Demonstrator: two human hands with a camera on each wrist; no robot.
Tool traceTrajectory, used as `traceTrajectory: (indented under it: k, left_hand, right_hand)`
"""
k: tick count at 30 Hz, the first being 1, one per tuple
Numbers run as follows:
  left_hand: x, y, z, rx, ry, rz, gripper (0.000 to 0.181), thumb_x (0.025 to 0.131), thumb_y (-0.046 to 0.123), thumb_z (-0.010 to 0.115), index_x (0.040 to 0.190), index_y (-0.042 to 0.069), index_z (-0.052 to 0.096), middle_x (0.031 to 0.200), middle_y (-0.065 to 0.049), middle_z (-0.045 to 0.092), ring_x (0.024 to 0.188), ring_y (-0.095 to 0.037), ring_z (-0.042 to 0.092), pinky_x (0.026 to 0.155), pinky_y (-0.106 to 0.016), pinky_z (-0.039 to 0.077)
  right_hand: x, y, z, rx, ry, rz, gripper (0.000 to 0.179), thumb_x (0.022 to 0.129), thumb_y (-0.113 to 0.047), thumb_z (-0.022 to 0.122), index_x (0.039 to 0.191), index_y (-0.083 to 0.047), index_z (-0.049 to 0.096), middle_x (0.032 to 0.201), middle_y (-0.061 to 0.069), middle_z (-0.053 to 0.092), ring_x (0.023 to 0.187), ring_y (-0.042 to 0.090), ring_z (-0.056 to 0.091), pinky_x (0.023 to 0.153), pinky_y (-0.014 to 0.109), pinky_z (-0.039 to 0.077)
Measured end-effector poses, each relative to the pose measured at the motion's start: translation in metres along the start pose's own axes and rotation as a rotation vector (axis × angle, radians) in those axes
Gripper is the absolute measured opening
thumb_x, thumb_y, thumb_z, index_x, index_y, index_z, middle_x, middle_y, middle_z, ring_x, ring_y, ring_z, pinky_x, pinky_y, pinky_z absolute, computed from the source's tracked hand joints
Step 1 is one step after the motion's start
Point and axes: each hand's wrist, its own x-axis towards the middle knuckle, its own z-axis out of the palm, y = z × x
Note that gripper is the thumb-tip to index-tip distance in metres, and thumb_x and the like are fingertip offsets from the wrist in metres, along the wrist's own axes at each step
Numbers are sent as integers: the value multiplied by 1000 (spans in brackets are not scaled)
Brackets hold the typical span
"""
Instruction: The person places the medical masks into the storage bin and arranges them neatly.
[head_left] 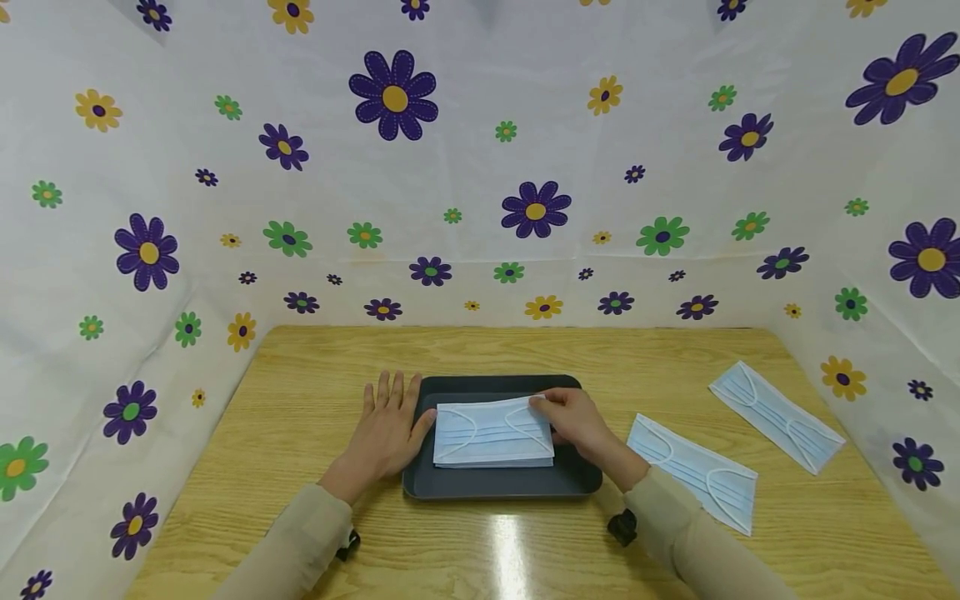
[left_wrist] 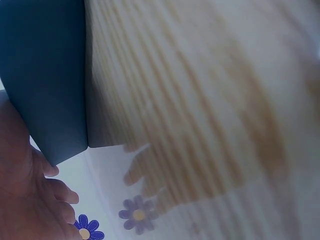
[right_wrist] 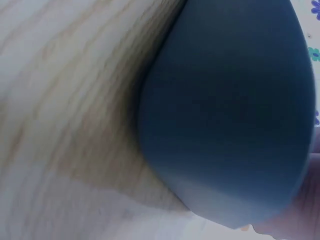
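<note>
A stack of light blue face masks (head_left: 491, 437) with white ear loops lies in a dark grey tray (head_left: 502, 485). My right hand (head_left: 577, 421) reaches over the tray's right side and pinches the top mask at its upper right corner, thumb on top. On the left, my left hand (head_left: 386, 429) is spread with straight fingers beside the tray, its thumb over the rim near the stack's left edge. In the left wrist view the tray's outer wall (left_wrist: 47, 75) stands beside the fingers. The right wrist view is mostly filled by the tray wall (right_wrist: 225, 110).
Two more masks lie on the wooden table (head_left: 322, 358) to the right: a nearer mask (head_left: 697, 475) partly behind the right forearm, and a farther mask (head_left: 776, 417). A flower-patterned white cloth (head_left: 465, 150) encloses the table at the back and sides.
</note>
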Motion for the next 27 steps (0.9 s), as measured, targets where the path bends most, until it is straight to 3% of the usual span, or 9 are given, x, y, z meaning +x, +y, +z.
traceTrajectory:
  k: [9, 16, 27]
  left_hand:
    - [1, 0, 0, 3, 9, 2, 75, 113, 52, 34, 168, 4, 20, 171, -32, 17, 162, -51, 7, 128, -70, 5]
    - [0, 1, -1, 3, 6, 3, 75, 113, 52, 35, 168, 4, 19, 171, -33, 17, 162, -51, 7, 128, -70, 6]
    - [-1, 2, -2, -2, 1, -5, 74, 113, 51, 35, 168, 3, 20, 171, -32, 18, 162, -51, 7, 128, -70, 5]
  right_hand:
    - [-7, -6, -12, -40, -22, -33, 41, 107, -21, 60, 134, 10, 65, 122, 28, 70, 84, 23, 76, 69, 41, 66]
    - [-14, -10, -23, 12, -29, -54, 42, 108, -20, 58, 135, 13, 61, 120, 31, 70, 90, 34, 79, 71, 43, 66]
    - [-22, -3, -51, 149, -59, -80, 52, 111, -26, 56, 144, 14, 52, 127, 35, 67, 95, 31, 79, 80, 39, 66]
